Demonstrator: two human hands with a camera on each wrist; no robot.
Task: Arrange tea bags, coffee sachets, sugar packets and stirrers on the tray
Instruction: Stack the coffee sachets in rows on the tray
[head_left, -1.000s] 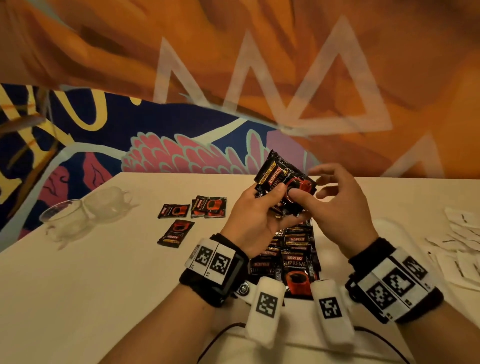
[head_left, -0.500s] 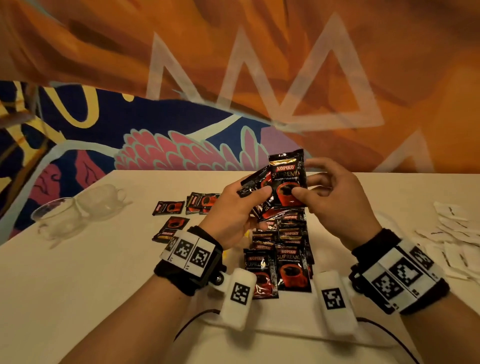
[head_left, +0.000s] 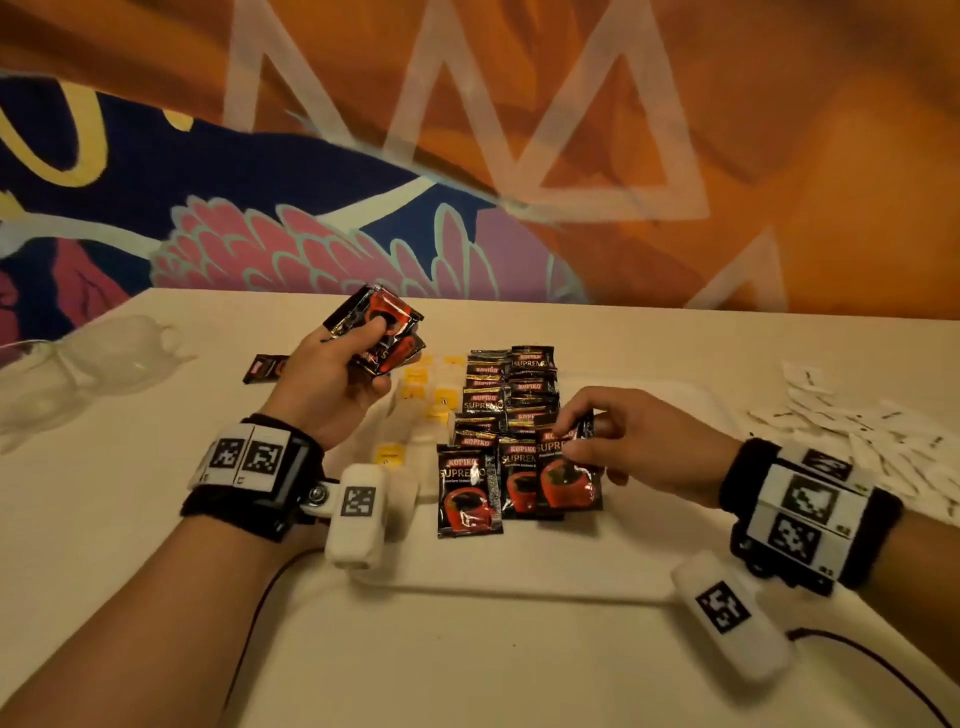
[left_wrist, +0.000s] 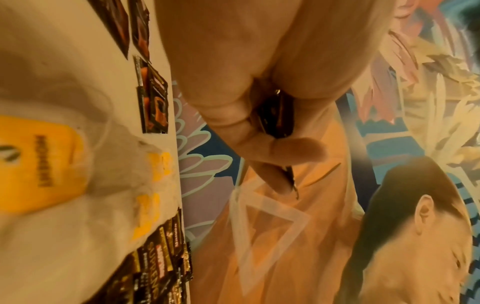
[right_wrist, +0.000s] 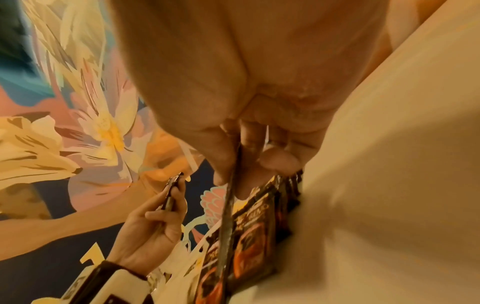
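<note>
My left hand holds a small stack of black-and-red coffee sachets above the table, thumb on top; the left wrist view shows the stack's edge between thumb and fingers. My right hand pinches one coffee sachet by its top edge, its lower end on the white tray at the right of the sachet rows. That sachet appears edge-on in the right wrist view. Yellow-tagged tea bags lie on the tray left of the rows.
One loose coffee sachet lies on the table behind my left hand. Clear glass cups stand at the far left. White sugar packets are scattered at the right. A painted wall rises behind the table.
My hands have parted: the right carried one sachet down to the tray's front row, the left moved left with the remaining stack. The head camera tilted down.
</note>
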